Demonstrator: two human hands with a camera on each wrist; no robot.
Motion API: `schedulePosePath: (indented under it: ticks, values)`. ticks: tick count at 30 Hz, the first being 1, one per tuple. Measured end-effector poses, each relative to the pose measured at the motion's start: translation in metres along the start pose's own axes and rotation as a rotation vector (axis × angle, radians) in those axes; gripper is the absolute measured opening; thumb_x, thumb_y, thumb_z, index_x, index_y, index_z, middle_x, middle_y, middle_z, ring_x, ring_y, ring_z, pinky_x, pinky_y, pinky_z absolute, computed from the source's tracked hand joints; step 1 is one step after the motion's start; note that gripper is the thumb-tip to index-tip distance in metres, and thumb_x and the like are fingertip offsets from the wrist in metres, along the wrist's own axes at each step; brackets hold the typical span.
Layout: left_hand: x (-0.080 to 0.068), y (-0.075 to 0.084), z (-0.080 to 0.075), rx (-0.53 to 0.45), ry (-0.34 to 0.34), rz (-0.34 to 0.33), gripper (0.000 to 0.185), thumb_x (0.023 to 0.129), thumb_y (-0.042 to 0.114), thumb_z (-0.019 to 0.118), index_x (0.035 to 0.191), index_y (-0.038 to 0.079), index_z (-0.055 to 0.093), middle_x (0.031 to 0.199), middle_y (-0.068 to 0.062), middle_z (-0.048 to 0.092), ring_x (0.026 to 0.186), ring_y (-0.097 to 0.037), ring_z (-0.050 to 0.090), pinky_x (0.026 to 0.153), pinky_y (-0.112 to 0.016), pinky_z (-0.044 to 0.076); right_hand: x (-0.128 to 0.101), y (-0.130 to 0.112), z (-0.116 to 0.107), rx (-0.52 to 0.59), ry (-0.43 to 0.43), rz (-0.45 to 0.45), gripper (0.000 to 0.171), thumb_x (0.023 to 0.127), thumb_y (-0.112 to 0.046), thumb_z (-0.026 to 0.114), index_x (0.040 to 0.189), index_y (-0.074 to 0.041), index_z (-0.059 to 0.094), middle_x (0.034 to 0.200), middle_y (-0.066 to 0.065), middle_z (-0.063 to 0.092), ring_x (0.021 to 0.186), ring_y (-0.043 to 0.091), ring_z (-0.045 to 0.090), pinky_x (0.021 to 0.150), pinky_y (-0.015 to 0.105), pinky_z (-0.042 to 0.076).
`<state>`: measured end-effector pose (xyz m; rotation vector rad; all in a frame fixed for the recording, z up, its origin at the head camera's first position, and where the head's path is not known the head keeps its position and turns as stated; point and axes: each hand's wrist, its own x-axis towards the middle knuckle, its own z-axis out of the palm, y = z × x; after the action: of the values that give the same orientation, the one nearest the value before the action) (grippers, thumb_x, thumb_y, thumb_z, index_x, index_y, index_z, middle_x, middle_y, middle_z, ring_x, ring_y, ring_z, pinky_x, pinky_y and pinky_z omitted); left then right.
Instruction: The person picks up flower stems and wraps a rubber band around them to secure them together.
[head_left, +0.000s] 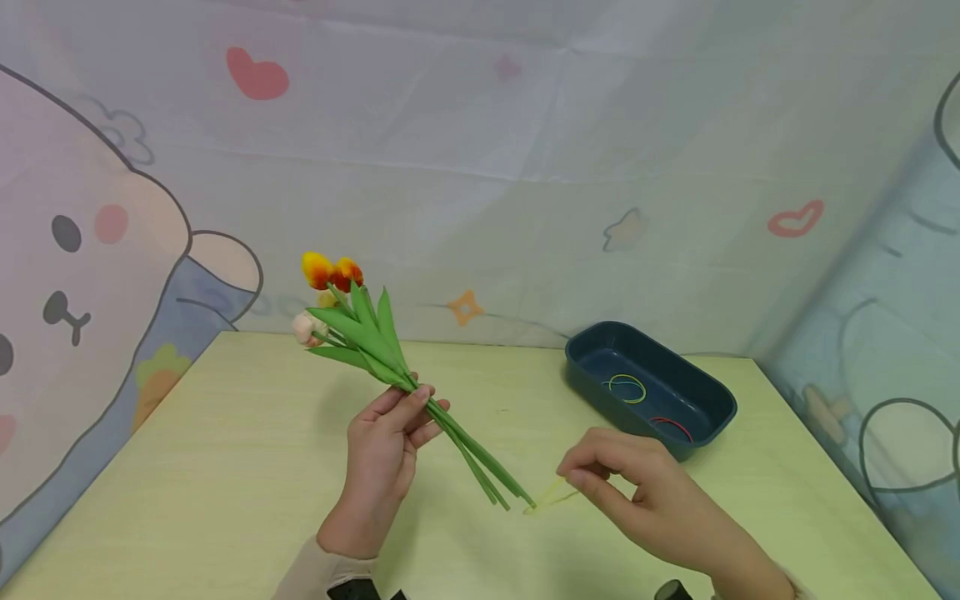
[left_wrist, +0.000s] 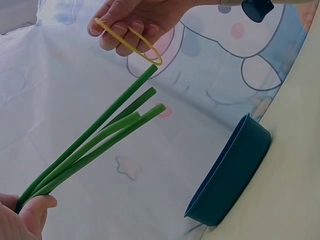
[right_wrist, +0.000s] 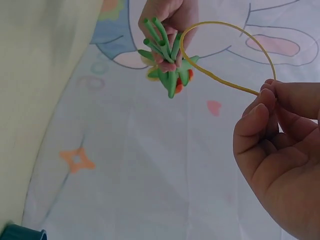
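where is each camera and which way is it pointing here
Head: worn on the head, looking forward and down over the table; both hands and sleeve cuffs show, left hand holding the flower bunch, right hand pinching a yellow rubber band.
Left wrist: beside the left hand, looking along the stems toward the right hand and blue tray.
Right wrist: behind the right hand, facing the stem ends in the left hand.
Shared: both wrist views show the band and stems.

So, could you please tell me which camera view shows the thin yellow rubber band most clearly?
The right wrist view: the thin yellow rubber band arcs as an open loop, pinched by the right hand. The left wrist view shows it smaller; the head view only a faint blur.
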<state>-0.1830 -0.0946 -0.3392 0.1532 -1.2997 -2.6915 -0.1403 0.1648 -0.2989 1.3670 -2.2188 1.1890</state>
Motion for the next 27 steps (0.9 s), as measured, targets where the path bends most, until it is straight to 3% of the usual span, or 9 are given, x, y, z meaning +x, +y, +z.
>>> schedulePosePath:
  ticks: [9,27]
  values:
    - [-0.008,0.003,0.004,-0.017,-0.022,-0.017,0.015,0.091,-0.006,0.06,0.094,0.005,0.068,0.083,-0.005,0.066,0.073,-0.017,0.072,0.069,-0.026,0.06,0.002,0.001,0.008,0.034,-0.001,-0.03,0.03,0.086,0.011,0.064,0.1,-0.016,0.064,0.084,-0.008,0.058,0.071,0.003,0.052,0.058,0.012,0.047]
    - [-0.016,0.001,0.009,0.0,-0.074,-0.015,0.017,0.091,-0.008,0.058,0.097,0.005,0.068,0.085,-0.005,0.066,0.073,-0.016,0.072,0.069,-0.027,0.061,0.005,-0.005,0.006,0.018,0.003,-0.008,0.03,0.086,0.01,0.063,0.1,-0.017,0.064,0.084,-0.007,0.058,0.072,0.004,0.053,0.059,0.013,0.047]
